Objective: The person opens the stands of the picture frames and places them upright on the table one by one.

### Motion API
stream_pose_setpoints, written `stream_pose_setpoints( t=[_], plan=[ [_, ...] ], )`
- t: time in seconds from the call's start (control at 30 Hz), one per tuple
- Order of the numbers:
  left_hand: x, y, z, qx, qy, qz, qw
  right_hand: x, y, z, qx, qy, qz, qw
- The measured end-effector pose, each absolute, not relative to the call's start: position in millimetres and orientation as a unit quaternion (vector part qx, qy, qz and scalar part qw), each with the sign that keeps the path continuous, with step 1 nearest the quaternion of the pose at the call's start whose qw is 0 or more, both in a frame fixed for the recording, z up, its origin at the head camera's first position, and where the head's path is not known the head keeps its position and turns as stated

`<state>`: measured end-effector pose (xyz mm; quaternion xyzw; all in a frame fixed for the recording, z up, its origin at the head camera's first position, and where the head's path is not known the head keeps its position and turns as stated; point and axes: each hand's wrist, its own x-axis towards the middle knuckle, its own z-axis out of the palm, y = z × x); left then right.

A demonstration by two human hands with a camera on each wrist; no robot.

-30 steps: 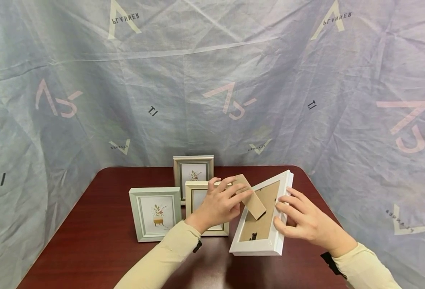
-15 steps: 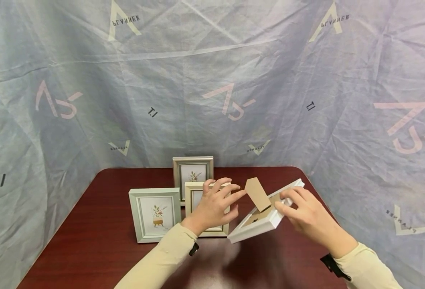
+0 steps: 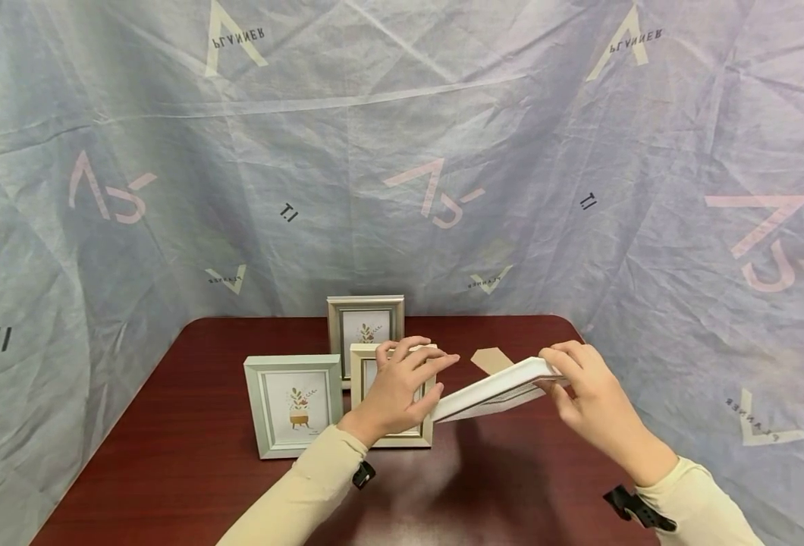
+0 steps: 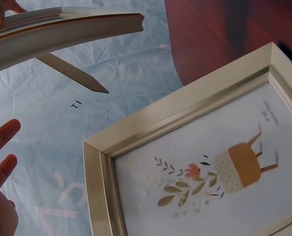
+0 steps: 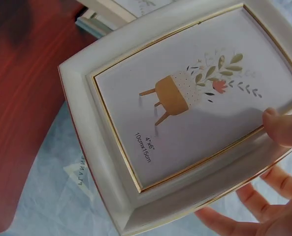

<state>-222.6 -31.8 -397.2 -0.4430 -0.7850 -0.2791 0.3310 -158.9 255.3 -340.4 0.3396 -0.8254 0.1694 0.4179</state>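
My right hand holds a white picture frame by its right end, tilted above the table. In the right wrist view the thumb presses the front of this white picture frame, with the other fingers behind it; its print shows a plant in an orange pot. A brown stand sticks out from its back. My left hand is spread and holds nothing, its fingertips just left of the white frame. Behind that hand stands a cream picture frame, partly hidden; the left wrist view shows this cream frame up close.
A pale green picture frame stands at the left. Farther back is a silvery-gold picture frame, partly covered by the cream one. The dark red table meets a grey printed cloth behind and at both sides.
My right hand has turned the white frame from back-facing to nearly edge-on, its front now tipped downward. My left fingers have come off the stand and drawn slightly left. The standing frames stay put.
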Motion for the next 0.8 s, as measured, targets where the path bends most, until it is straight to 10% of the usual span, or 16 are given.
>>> stream_pose_setpoints(
  t=[0.8],
  plan=[
    [-203.3, -21.2, -406.0, -0.378, -0.741, -0.542, 0.119, -152.5, 259.5, -339.6, 0.166, -0.872, 0.354, 0.296]
  ],
)
